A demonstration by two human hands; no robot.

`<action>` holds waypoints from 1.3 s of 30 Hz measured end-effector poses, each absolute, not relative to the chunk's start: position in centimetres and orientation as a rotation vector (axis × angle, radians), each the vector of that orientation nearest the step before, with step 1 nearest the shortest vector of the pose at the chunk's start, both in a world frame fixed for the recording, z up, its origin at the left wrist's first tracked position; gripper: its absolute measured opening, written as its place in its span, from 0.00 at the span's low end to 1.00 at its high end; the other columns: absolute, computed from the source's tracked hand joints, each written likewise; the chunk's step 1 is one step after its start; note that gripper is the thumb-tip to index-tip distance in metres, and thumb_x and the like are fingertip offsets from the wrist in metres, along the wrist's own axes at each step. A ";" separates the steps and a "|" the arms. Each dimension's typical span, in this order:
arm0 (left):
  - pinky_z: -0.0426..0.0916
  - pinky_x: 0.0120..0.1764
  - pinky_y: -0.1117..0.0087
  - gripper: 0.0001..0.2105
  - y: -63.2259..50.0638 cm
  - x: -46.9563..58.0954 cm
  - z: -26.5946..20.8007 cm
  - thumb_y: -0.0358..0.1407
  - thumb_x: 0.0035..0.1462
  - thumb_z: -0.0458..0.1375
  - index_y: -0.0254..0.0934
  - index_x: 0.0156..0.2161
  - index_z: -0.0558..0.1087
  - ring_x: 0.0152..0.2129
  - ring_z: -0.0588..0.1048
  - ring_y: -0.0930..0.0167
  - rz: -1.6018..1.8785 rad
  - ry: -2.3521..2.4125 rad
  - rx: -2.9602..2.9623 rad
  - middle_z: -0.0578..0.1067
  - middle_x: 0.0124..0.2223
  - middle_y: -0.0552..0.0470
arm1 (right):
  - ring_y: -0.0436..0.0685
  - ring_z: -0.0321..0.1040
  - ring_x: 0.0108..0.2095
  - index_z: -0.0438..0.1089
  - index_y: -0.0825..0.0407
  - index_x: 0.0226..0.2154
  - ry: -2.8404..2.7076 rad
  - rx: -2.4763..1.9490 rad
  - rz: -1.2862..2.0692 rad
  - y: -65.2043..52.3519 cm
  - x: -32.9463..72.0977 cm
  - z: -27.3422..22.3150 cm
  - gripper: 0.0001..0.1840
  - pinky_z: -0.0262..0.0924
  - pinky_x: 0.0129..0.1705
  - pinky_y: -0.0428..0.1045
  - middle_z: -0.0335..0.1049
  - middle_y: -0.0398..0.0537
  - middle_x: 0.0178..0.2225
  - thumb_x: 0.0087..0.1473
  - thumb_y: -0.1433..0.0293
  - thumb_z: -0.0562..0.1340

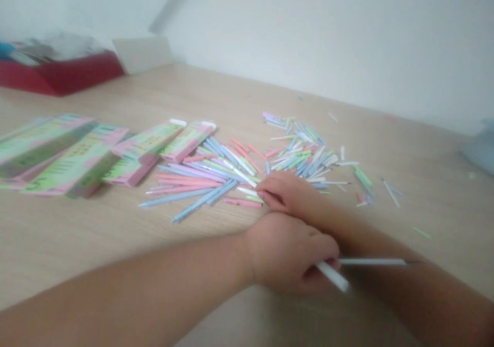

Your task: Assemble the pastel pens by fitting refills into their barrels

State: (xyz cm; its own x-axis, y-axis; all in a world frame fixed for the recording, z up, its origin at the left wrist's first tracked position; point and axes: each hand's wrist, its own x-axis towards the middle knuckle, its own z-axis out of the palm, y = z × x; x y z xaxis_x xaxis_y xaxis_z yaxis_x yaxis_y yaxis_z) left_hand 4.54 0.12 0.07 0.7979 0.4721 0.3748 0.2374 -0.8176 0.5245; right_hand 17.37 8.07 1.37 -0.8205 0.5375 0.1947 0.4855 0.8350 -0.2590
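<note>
My left hand reaches in from the left, crossing in front of my right wrist. Its fingers are closed around a short white pen tube and a thin white pen refill with a dark tip, both sticking out to the right. Behind it, my right hand rests at the near edge of the pile with its fingers curled together. A white pen piece lies at those fingertips; whether they grip it is hidden. Long pastel pen barrels spread out to the left of that hand, and small pen parts heap up beyond it.
Several pastel printed boxes lie slanted on the left of the wooden table. A red box with things in it stands at the back left, beside a pale card. Loose bits are scattered right. A wall closes the back.
</note>
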 end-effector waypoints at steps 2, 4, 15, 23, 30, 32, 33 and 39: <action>0.66 0.34 0.67 0.08 0.2 4.6 0.1 0.42 0.61 0.60 0.41 0.39 0.75 0.31 0.79 0.69 0.695 0.522 2.537 0.82 0.36 0.56 | 0.58 0.69 0.42 0.77 0.52 0.39 -2.799 -0.798 0.279 8.7 16.2 1.5 0.11 0.58 0.45 0.51 0.77 0.50 0.39 0.67 0.67 0.58; 0.66 0.34 0.67 0.08 0.3 4.6 0.1 0.41 0.61 0.60 0.40 0.40 0.76 0.31 0.79 0.70 0.691 0.507 2.550 0.82 0.36 0.55 | 0.58 0.70 0.42 0.77 0.52 0.41 -2.856 -0.838 0.268 9.3 15.3 1.8 0.12 0.57 0.43 0.51 0.77 0.50 0.39 0.67 0.66 0.59; 0.67 0.36 0.64 0.09 0.6 4.7 0.2 0.42 0.63 0.59 0.39 0.39 0.76 0.32 0.77 0.67 0.689 0.466 2.609 0.81 0.35 0.53 | 0.58 0.69 0.42 0.77 0.53 0.39 -2.976 -0.909 0.304 9.8 14.8 3.9 0.08 0.58 0.43 0.50 0.74 0.51 0.41 0.64 0.69 0.61; 0.68 0.36 0.61 0.11 0.4 4.7 0.0 0.45 0.63 0.56 0.40 0.39 0.76 0.31 0.78 0.64 0.667 0.529 2.612 0.80 0.35 0.52 | 0.54 0.63 0.28 0.71 0.49 0.25 -2.932 -1.217 0.420 10.6 17.8 4.6 0.06 0.51 0.29 0.48 0.71 0.43 0.26 0.53 0.72 0.64; 0.66 0.34 0.65 0.09 0.4 4.5 0.5 0.43 0.62 0.58 0.41 0.40 0.75 0.33 0.79 0.65 0.643 0.547 2.549 0.81 0.36 0.53 | 0.55 0.66 0.30 0.73 0.51 0.30 -2.676 -1.273 0.274 12.2 18.3 2.8 0.10 0.55 0.32 0.49 0.72 0.45 0.28 0.61 0.67 0.60; 0.66 0.34 0.65 0.09 0.4 4.5 0.5 0.43 0.62 0.58 0.41 0.39 0.74 0.33 0.79 0.66 0.633 0.562 2.542 0.81 0.36 0.54 | 0.59 0.69 0.37 0.75 0.53 0.36 -2.588 -1.230 0.125 12.8 18.2 1.7 0.10 0.59 0.40 0.51 0.75 0.51 0.35 0.62 0.68 0.59; 0.66 0.34 0.65 0.08 0.3 4.5 0.5 0.43 0.62 0.58 0.41 0.39 0.74 0.33 0.79 0.66 0.625 0.567 2.544 0.81 0.36 0.54 | 0.61 0.70 0.42 0.76 0.54 0.40 -2.566 -1.194 0.062 13.1 18.3 1.2 0.11 0.61 0.45 0.53 0.75 0.54 0.40 0.63 0.69 0.59; 0.65 0.32 0.66 0.08 0.2 4.6 0.5 0.44 0.62 0.58 0.42 0.39 0.73 0.34 0.78 0.66 0.610 0.606 2.544 0.80 0.38 0.54 | 0.65 0.68 0.54 0.76 0.57 0.52 -2.618 -1.122 -0.016 14.8 19.7 0.0 0.18 0.58 0.60 0.58 0.75 0.60 0.51 0.66 0.69 0.56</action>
State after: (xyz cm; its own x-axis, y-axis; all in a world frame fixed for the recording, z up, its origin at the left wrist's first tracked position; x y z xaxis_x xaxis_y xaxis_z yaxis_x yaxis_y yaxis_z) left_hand 4.56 0.23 0.45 0.8053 0.5061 0.3089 0.3059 -0.8009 0.5148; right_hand 19.74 14.77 0.00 -0.6537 0.7069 0.2702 0.7102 0.6963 -0.1035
